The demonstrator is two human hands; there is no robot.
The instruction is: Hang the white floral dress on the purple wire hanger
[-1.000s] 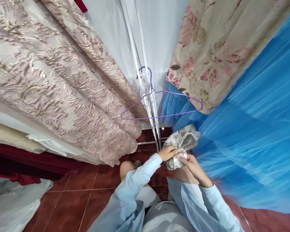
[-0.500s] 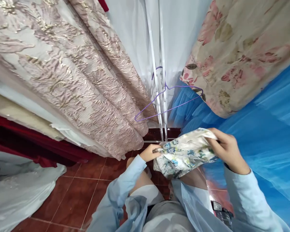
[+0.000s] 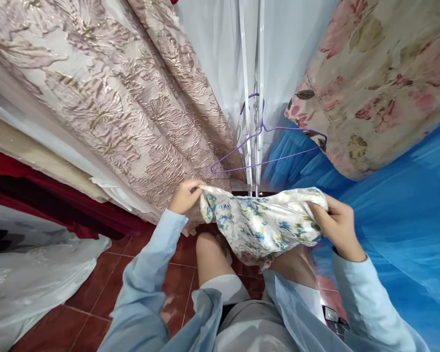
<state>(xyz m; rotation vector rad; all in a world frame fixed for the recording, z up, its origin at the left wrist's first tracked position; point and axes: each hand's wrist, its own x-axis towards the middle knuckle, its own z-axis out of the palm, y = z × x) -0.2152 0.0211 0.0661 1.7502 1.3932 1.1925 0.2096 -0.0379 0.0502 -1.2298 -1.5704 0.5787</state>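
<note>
A white satiny garment (image 3: 264,222) with blue and yellow flowers is stretched between my two hands above my knees; its exact kind I cannot make out. My left hand (image 3: 185,196) pinches its upper left corner. At the opposite end, my right hand (image 3: 335,222) is closed on the cloth, thumb on the near side. Just beyond the garment, a purple wire hanger (image 3: 267,164) hangs bare against white upright rails (image 3: 254,107).
Pink-gold brocade dresses (image 3: 132,107) hang at left, with dark red cloth (image 3: 58,210) below. At right hang a beige floral dress (image 3: 388,88) and blue tulle (image 3: 399,210). Red tiles (image 3: 179,288) cover the floor. Something dark (image 3: 335,320) lies near my right side.
My left hand has moved left and away from me, spreading the bunched garment wider. My right hand keeps its hold, shifted slightly left. The view has turned slightly.
</note>
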